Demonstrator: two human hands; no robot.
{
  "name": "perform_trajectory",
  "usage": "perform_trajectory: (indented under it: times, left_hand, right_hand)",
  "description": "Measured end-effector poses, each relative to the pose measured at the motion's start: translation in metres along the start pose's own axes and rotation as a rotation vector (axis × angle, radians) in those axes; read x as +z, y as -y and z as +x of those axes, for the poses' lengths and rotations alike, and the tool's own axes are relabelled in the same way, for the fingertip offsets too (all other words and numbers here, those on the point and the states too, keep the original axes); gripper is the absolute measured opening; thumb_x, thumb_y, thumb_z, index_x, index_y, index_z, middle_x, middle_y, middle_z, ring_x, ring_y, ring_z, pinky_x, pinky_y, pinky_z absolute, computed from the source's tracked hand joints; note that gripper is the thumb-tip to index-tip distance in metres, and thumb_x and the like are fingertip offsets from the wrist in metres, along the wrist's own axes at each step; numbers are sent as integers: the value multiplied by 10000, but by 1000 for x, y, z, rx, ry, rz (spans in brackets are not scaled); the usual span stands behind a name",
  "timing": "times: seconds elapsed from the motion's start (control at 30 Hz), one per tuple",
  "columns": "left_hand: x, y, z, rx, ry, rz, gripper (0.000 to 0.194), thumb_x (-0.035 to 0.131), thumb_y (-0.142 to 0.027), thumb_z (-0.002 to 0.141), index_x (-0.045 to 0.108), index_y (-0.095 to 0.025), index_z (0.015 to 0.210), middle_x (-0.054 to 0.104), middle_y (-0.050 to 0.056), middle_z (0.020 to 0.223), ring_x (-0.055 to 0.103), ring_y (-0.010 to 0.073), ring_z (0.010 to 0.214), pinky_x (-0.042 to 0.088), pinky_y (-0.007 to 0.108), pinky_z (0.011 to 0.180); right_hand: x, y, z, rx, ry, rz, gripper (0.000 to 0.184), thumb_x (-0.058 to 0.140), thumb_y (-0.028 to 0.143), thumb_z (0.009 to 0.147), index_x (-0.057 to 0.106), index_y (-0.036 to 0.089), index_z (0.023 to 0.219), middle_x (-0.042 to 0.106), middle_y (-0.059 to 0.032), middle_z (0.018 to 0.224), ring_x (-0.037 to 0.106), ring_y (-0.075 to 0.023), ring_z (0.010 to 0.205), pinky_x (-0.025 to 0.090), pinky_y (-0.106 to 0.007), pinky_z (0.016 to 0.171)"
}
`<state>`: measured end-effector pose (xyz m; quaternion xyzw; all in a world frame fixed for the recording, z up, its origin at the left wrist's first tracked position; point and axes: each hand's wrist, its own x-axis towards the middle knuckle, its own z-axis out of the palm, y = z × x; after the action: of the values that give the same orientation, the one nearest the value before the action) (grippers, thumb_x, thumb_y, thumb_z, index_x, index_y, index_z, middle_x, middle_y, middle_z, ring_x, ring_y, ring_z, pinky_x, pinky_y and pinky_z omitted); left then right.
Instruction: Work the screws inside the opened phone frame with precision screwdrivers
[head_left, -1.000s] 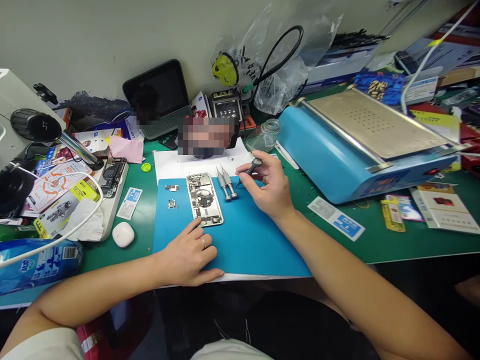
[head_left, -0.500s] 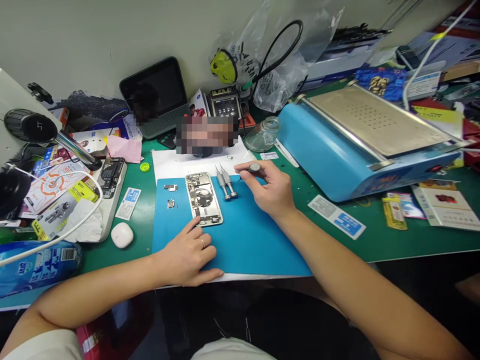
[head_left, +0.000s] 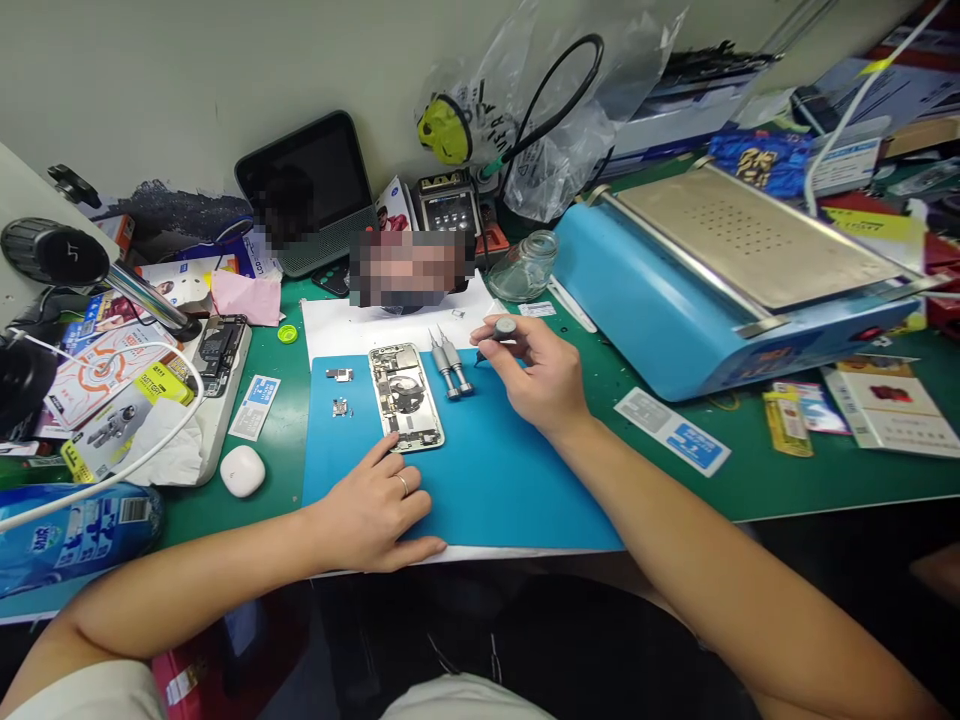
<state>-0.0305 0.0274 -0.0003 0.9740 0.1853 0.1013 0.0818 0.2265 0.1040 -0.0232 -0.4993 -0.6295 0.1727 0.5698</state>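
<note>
An opened smartphone lies on a blue mat, its inner parts exposed. The index finger of my left hand rests on the phone's lower left corner; the other fingers are loosely bent and hold nothing. My right hand is closed around a small grey screwdriver, its thin tip pointing down over the mat. Two more screwdrivers lie side by side between the phone and that hand. Left of the phone are a small metal part and a little cluster of parts.
A blue heating machine with a perforated metal plate stands at right. A glass jar sits behind the mat. On the left are a white earbud case, another opened phone and a microscope arm. A dark screen leans at the back.
The screwdriver in my right hand has tilted slightly, its top end shifting a little left and down. My left hand stays on the phone's corner.
</note>
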Motion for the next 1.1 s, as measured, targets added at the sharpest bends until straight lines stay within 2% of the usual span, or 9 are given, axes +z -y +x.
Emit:
perform_trajectory:
  times: [0.2,0.33,0.5,0.6,0.73,0.8,0.93,1.1]
  left_hand:
    - [0,0,0,1,2,-5,391,536,-534,965,564,-195,771,531,27,771,496,201,763,300,528,1181]
    - [0,1,0,5,0,-2,392,525,-525,970,568,-190,771,531,29,770,494,200,760,306,529,1177]
    - [0,1,0,-3,7,-7,388,545,-532,961,563,-195,771,532,26,773,496,198,757,310,528,1173]
    - [0,1,0,-3,6,-10,386,553,-534,958,562,-195,772,534,25,774,499,198,757,310,527,1173]
    - [1,1,0,1,0,-8,384,543,-527,963,563,-195,771,536,27,772,497,198,755,310,529,1176]
    - [1,1,0,1,-1,-5,391,525,-524,970,565,-192,770,535,28,771,494,197,753,317,531,1171]
    - [0,1,0,4,0,3,401,503,-523,980,571,-188,772,534,29,770,496,196,758,321,530,1169]
    - [0,1,0,5,-3,2,401,503,-518,981,571,-185,767,529,28,766,495,194,756,320,523,1170]
  right_hand:
    - [0,-4,-1,35,39,14,269,606,385,946,618,249,1178,758,-54,985,744,-214,890,625,-370,817]
    - [3,-8,2,121,99,209,291,553,461,973,579,268,1189,729,-25,931,722,-187,890,601,-360,846]
    - [6,-9,9,253,87,442,359,546,594,931,577,302,1138,566,25,744,629,-155,680,590,-321,675]
    - [2,-6,12,279,71,510,338,503,610,935,568,309,1073,440,33,685,478,-130,531,467,-272,484]
    - [-4,0,12,291,138,558,571,304,772,916,508,260,769,323,35,587,311,-117,432,273,-260,376]
    - [-5,2,11,296,133,558,617,344,808,886,442,245,652,287,42,542,258,-103,404,215,-255,360]
    - [-4,5,9,286,106,555,631,448,790,869,381,236,574,248,55,503,225,-89,384,165,-241,341]
    - [-3,7,8,311,-10,592,654,636,662,852,287,223,514,221,66,477,194,-70,384,145,-245,350]
